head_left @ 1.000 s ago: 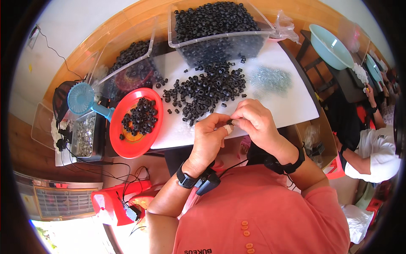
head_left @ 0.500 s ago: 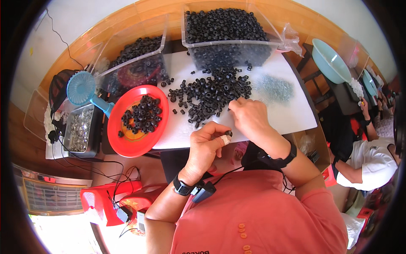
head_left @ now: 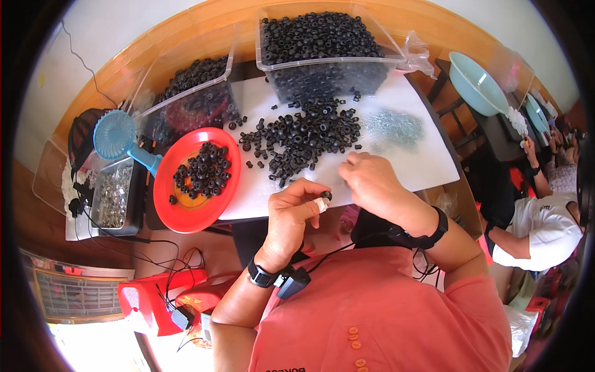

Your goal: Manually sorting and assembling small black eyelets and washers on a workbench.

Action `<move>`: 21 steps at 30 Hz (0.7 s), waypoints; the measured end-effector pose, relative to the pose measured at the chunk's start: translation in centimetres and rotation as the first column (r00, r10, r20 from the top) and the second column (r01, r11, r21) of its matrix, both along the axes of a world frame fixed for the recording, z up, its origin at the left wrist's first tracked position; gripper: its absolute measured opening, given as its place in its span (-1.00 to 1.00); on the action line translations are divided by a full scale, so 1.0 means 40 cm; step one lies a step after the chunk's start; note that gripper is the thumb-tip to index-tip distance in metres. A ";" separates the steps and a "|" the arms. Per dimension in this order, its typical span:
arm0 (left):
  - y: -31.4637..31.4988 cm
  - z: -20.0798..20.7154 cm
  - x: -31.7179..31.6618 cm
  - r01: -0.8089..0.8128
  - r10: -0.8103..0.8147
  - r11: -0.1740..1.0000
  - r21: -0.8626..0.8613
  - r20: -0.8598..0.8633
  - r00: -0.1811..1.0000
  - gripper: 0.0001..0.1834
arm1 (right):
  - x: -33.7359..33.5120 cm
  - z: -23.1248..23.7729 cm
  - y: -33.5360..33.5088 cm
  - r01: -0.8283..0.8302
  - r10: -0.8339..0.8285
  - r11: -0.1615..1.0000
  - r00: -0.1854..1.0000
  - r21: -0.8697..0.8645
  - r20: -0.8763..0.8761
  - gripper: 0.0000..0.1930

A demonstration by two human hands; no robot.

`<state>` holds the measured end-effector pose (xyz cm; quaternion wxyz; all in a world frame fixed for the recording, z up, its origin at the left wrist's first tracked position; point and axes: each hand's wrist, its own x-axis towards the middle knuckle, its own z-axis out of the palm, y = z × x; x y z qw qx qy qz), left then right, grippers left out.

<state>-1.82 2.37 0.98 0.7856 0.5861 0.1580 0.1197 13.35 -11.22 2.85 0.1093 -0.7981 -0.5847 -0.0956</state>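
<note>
My left hand (head_left: 292,214), a bandage on its thumb, pinches a small black plastic cap (head_left: 326,195) at the table's near edge. Just right of it, my right hand (head_left: 370,180) hovers over the white table top (head_left: 424,167) with its fingertips pressed together. Whatever those fingertips hold is hidden or too small to make out. Beyond both hands spreads a loose pile of black caps (head_left: 310,133). A heap of fine, shiny metal pieces (head_left: 393,128) lies right of that pile. More black caps sit in a red plate (head_left: 162,201) on the left.
Two clear bins, a large one (head_left: 328,60) and a smaller one (head_left: 186,93), hold black parts at the back. A blue handheld fan (head_left: 115,135) and a metal tray of shiny pieces (head_left: 113,195) stand left. At far right, another person (head_left: 539,235) sits near a pale blue basin (head_left: 478,87).
My right hand has drawn back from the edge of the cap pile, toward me. My left hand keeps its pinch on the cap. The whole view has shifted slightly.
</note>
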 end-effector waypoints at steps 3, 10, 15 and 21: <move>-0.001 -0.001 -0.001 -0.040 0.040 0.997 -0.059 0.005 0.999 -0.81 | -0.022 0.016 0.004 -0.023 0.027 0.998 0.996 -0.054 0.089 -0.91; -0.013 0.006 0.037 -0.043 0.057 0.986 -0.162 0.083 0.995 -0.79 | 0.017 -0.011 -0.015 -0.035 0.033 0.998 0.999 0.051 0.035 -0.92; -0.021 -0.006 0.064 0.012 0.004 0.985 -0.171 0.090 0.996 -0.78 | 0.003 -0.023 -0.053 0.050 -0.069 0.990 0.987 0.135 0.144 -0.93; -0.024 -0.006 0.068 0.005 0.007 0.989 -0.149 0.075 0.997 -0.78 | 0.006 -0.038 -0.064 0.114 -0.149 0.976 0.971 0.185 0.187 -0.93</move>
